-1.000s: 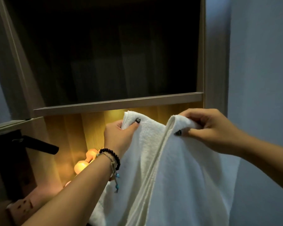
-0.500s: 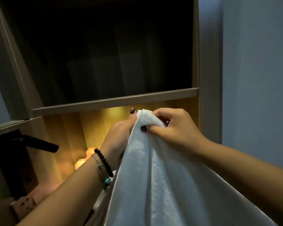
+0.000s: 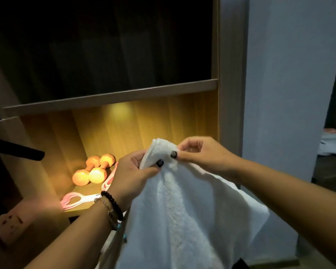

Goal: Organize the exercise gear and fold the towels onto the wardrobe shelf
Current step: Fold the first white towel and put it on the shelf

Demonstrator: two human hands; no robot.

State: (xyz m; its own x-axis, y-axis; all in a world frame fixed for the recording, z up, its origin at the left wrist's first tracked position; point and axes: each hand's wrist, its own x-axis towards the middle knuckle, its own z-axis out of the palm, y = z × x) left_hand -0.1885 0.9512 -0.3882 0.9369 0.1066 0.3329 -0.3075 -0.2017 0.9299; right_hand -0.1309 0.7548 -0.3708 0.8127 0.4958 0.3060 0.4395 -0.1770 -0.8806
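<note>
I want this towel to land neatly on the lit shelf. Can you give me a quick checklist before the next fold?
1. Left hand pinches the white towel at its top edge: ok.
2. Right hand pinches that edge beside it: ok.
3. Top corners brought together: ok.
4. Bottom edges hanging even: cannot tell, out of frame.
5. Dumbbells sit at the shelf's back left: ok.
6. Room on the shelf with the pink gear lying near its front: cannot tell.

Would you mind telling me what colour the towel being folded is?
The towel is plain white, seen best in the head view.
</note>
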